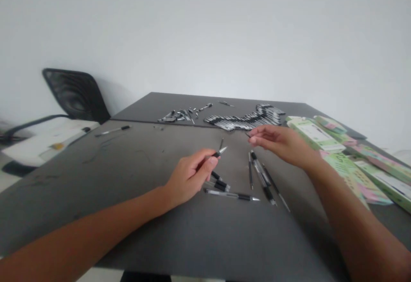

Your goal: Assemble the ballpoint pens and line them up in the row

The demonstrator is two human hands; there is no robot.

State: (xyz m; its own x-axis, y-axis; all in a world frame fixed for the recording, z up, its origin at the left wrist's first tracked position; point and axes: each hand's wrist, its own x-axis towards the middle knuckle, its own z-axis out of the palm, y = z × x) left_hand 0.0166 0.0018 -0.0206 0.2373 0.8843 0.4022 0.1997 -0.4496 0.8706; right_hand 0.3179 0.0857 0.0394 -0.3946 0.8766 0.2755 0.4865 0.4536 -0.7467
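My left hand [194, 173] is closed around a pen [221, 152], its silver cone tip pointing up and to the right. To the right, my right hand [279, 143] pinches a small, thin dark piece [247, 135] at its fingertips; its kind is too small to tell. A pen [231, 194] lies crosswise below my left hand, with more pen parts partly hidden under the fingers. Between and below the hands are a thin refill [250, 170], clear-barrelled pens [260, 170] and another long refill [276, 188].
A long row of pens [244, 121] lies at the back, with a loose heap of pen parts [180, 115] to its left. One pen [113, 131] rests at the far left. Green boxes [316, 134] cover the right side. A black chair [77, 96] stands left of the table [96, 188].
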